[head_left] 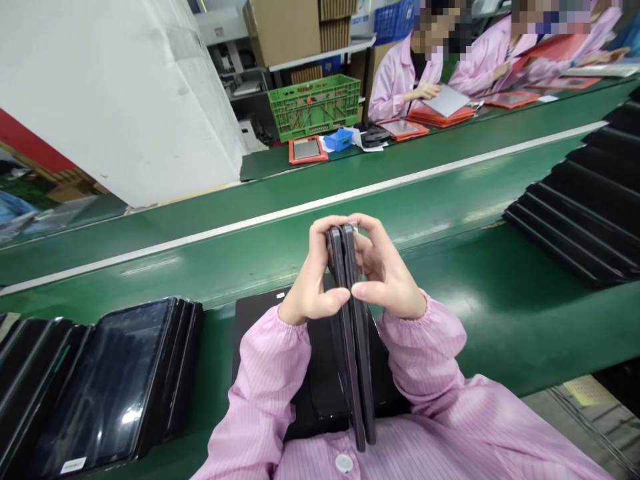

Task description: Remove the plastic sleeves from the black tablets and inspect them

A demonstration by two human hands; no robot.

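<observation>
Gripping from both sides, the fingers (327, 230) were clamped on a slim dark folded case (349, 293), which stood on edge at the centre of the view, its lower end near the chest. The left hand (311, 280) and right hand (386, 273) met around its top, with the thumbs pressed against it. A slip there could have dropped it onto the black slab (265, 320) beneath, scuffing a face or denting an edge; a damp grip or a snagged pink striped sleeve (263, 393) could have caused that. At 8 o'clock leaned a row of glossy black tablets (105, 380), and at 2 o'clock another row (580, 213), both on the green conveyor counter (480, 313), where a swung elbow could have toppled them. Farther off at 1 o'clock, a co-worker's hand (425, 92) lay beside a pale tablet (447, 100).
</observation>
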